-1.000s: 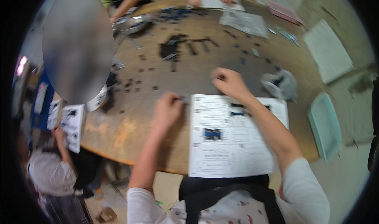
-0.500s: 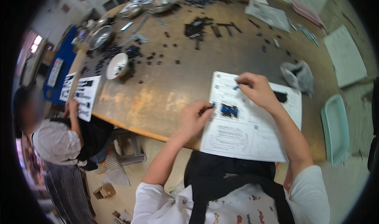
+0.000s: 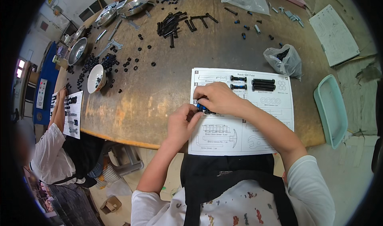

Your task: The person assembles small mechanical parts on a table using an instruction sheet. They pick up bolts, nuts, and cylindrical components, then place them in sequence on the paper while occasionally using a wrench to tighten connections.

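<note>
A printed parts sheet [image 3: 217,148] lies at the table's near edge with drawings in boxes. Over its left part both my hands meet at a small group of short black bolts with blue-coated threads [image 3: 202,107]. My left hand [image 3: 182,124] pinches a bolt at the left side of the group. From above, my right hand [image 3: 221,99] curls its fingers down onto the same bolts, partly hiding them. Farther up the sheet rest two black bolts with blue on the shank, one a black bolt [image 3: 238,79], and beside them several long black bolts [image 3: 263,85].
A clear bag of dark parts [image 3: 285,60] sits beyond the sheet, with a green tray [image 3: 330,110] to the right. Leftward are a white bowl [image 3: 96,78], loose black nuts [image 3: 109,61] and metal bowls [image 3: 78,51]. Black bolts [image 3: 171,24] lie farther back. Co-workers sit left and far.
My right hand has come down and left to the bolts on the sheet, bringing its blue-ended bolt. My left hand stays beside them. The view has shifted and sharpened.
</note>
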Motion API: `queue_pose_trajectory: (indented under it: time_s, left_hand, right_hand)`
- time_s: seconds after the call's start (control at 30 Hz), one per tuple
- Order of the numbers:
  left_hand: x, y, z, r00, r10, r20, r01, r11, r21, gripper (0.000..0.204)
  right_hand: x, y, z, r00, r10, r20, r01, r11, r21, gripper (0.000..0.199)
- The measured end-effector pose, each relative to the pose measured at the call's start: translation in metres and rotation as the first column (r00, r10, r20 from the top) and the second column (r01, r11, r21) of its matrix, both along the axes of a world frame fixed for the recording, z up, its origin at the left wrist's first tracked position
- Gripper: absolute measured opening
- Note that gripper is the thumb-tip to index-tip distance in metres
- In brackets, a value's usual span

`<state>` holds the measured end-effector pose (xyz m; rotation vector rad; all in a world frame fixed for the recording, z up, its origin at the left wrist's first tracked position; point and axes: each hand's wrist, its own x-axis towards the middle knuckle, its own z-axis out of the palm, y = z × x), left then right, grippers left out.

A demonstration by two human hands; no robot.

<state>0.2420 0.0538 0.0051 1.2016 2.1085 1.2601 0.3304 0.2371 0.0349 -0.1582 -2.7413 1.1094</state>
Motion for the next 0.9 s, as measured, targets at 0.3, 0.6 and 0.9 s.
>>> queue_pose_trajectory:
  time_s: [0.3, 0.6, 0.9]
  left_hand:
    - [-0.018, 0.025, 0.036, 0.945, -0.285, -0.163, 0.266, 0.955, -0.127, 0.066]
    - [-0.021, 0.028, 0.029, 0.942, -0.326, -0.073, 0.313, 0.937, -0.155, 0.047]
    - [-0.013, 0.033, 0.032, 0.926, -0.322, -0.196, 0.290, 0.941, -0.176, 0.044]
  right_hand:
    - [0.048, 0.011, 0.008, 0.989, -0.146, -0.028, 0.148, 0.958, 0.245, 0.041]
    - [0.076, -0.021, 0.005, 0.949, -0.290, 0.125, 0.285, 0.957, 0.051, 0.048]
    - [0.068, -0.021, 0.000, 0.948, -0.294, 0.125, 0.291, 0.956, 0.038, 0.040]
